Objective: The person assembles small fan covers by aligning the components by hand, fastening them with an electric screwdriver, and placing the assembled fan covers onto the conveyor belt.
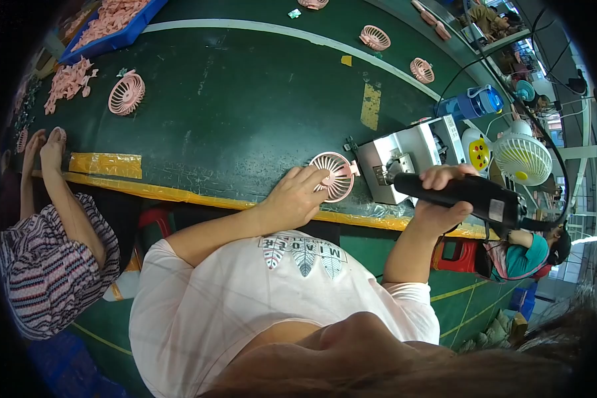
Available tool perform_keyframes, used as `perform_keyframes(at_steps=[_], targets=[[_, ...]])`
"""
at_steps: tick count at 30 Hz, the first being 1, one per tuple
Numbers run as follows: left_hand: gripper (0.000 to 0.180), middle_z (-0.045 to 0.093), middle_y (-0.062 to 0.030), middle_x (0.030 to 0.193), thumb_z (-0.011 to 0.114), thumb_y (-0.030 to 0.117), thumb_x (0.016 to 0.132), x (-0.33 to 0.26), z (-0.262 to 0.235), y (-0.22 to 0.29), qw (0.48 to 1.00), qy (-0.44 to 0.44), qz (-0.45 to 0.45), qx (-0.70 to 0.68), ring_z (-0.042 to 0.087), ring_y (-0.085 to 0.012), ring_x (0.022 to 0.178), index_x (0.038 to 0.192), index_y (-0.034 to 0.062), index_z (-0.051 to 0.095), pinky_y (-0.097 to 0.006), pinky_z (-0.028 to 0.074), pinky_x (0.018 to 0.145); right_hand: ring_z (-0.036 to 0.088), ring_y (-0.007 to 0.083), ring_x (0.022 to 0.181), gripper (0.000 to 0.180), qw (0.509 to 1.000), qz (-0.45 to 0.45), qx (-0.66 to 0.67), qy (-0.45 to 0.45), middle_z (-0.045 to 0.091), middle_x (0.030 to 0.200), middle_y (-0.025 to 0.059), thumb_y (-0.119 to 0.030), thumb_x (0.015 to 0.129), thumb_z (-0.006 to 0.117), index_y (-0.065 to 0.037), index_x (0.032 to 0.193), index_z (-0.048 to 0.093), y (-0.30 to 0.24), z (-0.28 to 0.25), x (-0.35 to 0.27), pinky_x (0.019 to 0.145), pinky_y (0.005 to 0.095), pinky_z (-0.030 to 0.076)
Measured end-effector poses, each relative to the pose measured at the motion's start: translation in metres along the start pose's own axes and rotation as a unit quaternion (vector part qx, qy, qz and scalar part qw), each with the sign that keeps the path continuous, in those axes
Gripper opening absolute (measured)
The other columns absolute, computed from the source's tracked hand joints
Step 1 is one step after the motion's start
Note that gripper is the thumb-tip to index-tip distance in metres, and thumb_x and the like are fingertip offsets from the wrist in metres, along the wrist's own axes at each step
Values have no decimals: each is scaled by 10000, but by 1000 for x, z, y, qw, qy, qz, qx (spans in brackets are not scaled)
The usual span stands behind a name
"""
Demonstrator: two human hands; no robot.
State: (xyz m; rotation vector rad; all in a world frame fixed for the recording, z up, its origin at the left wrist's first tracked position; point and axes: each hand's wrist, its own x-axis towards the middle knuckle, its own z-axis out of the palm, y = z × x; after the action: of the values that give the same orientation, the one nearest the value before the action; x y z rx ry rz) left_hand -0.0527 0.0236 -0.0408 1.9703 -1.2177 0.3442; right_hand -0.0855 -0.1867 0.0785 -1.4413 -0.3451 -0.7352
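My left hand (294, 199) rests at the table's near edge, its fingers closed on the rim of a round pink fan housing (341, 178) with a slatted grille. The housing lies on the green table. In my right hand (442, 204) is a black electric screwdriver (467, 196), held nearly level, its cable running off to the right. The driver's tip points left and meets the front of a white box-shaped screw feeder (404, 147); the exact contact is too small to make out.
More pink housings lie about, one at the left (126, 93) and several at the far side. A blue bin (122, 38) of pink parts stands far left, near a co-worker's hands (52, 149). Right of the feeder are a blue bottle (471, 103) and a white desk fan (522, 156).
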Motion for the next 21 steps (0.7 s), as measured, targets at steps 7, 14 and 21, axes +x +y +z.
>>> perform_keyframes(at_steps=[7, 14, 21], targets=[[150, 516, -137, 1005, 567, 52, 635, -5, 3, -3, 999, -20, 41, 0, 488, -259, 957, 777, 4, 579, -341, 387, 796, 509, 175, 642, 550, 999, 7, 8, 32, 505, 699, 39, -522, 707, 658, -79, 984, 485, 2, 2, 6, 638, 307, 411], [148, 543, -113, 1045, 566, 75, 646, -5, 3, -1, 992, -49, 117, -9, 503, -226, 994, 777, 11, 589, -325, 391, 785, 468, 165, 579, 652, 992, 89, 86, 20, 479, 659, 26, -593, 662, 655, -96, 1024, 438, 21, 19, -12, 600, 315, 405], [174, 543, -133, 1075, 513, 87, 691, -6, 7, -5, 990, -22, 135, 14, 512, -221, 995, 818, 2, 595, -314, 398, 774, 507, 189, 577, 679, 987, 123, 77, -70, 505, 657, 69, -512, 638, 723, -25, 1004, 423, 38, 48, -24, 581, 319, 442]])
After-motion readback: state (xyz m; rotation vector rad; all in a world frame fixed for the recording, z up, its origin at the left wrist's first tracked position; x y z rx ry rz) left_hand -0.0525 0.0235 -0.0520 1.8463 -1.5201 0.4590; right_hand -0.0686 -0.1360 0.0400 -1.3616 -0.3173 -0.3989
